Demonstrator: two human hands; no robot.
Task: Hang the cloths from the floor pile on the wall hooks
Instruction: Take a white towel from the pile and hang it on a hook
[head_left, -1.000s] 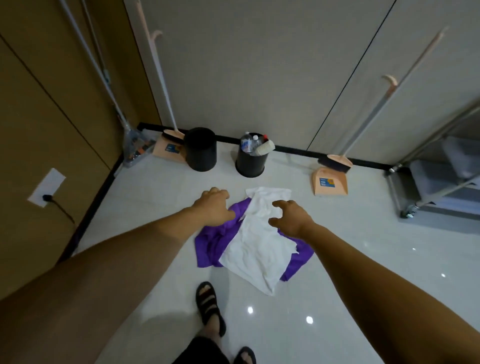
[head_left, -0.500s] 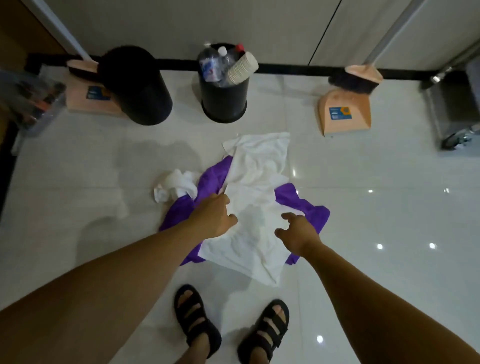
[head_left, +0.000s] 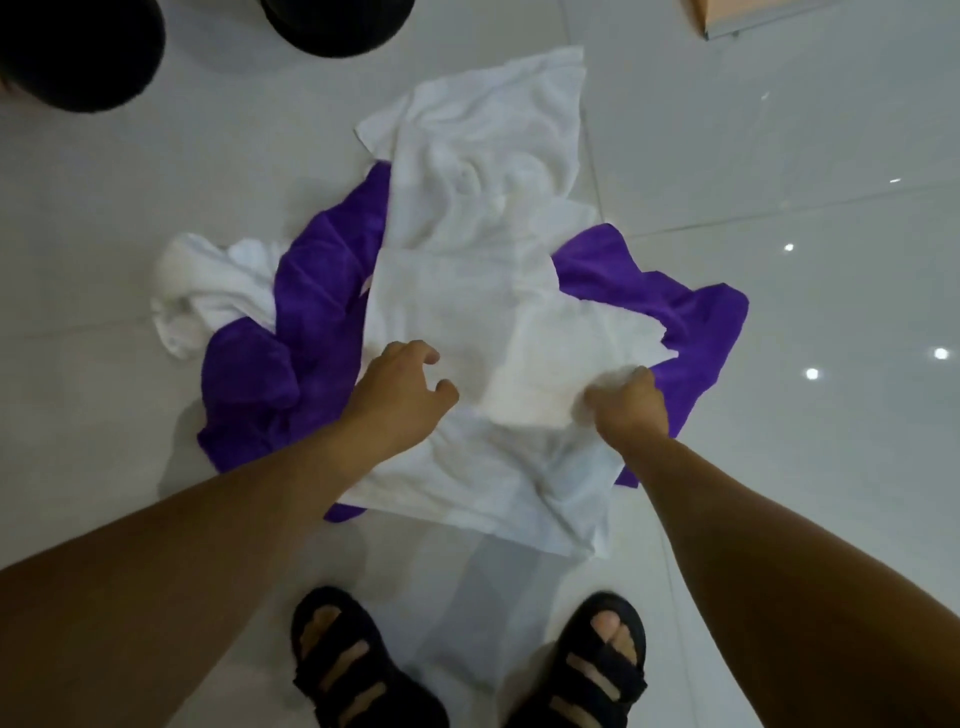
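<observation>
A pile of cloths lies on the pale tiled floor. On top is a large white cloth (head_left: 483, 291), spread long over a purple cloth (head_left: 311, 322) whose edges stick out left and right. A smaller crumpled white cloth (head_left: 208, 286) lies at the pile's left. My right hand (head_left: 626, 405) grips a bunched fold of the top white cloth at its right side. My left hand (head_left: 402, 389) hovers over the same cloth's left part, fingers loosely curled and holding nothing. No wall hooks are in view.
Two black bins (head_left: 72, 52) (head_left: 337, 26) stand at the top left edge. A corner of an orange dustpan (head_left: 748, 15) shows at the top right. My sandalled feet (head_left: 363, 670) (head_left: 597, 670) stand just below the pile.
I have bent down closer to the pile. My right hand has closed on a fold of the top white cloth. My left hand has come down over the cloth.
</observation>
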